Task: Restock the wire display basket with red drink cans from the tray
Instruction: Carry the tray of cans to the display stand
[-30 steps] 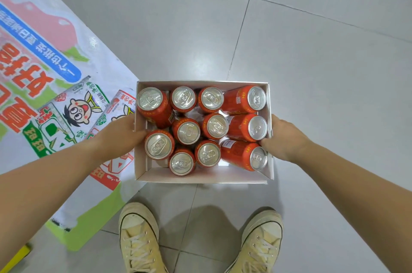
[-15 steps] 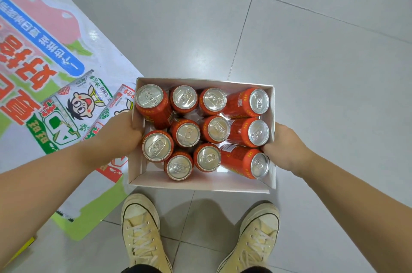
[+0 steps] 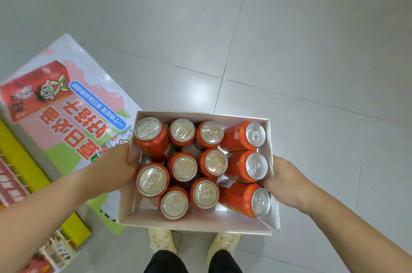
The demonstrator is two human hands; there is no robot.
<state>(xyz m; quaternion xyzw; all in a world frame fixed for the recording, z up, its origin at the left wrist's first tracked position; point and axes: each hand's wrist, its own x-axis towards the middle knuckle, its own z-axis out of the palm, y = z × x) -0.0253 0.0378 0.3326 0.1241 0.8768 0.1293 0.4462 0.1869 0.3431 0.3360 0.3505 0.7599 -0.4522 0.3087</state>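
Observation:
A white cardboard tray (image 3: 196, 224) hangs in the air above my feet. It holds several red drink cans (image 3: 182, 167): most stand upright with silver tops, three lie on their sides along the right wall (image 3: 244, 198). My left hand (image 3: 113, 167) grips the tray's left wall. My right hand (image 3: 287, 181) grips its right wall. At the bottom left corner, part of a wire display rack (image 3: 53, 252) shows, with red packs in it.
A printed floor poster (image 3: 73, 121) with red lettering lies to the left. A yellow base edge (image 3: 26, 174) runs along the far left. Grey floor tiles spread ahead and to the right. My pale yellow shoes (image 3: 161, 240) stand below the tray.
The tray has risen higher toward the camera with both hands on it. The view has shifted, bringing the yellow base and wire rack into sight at the left.

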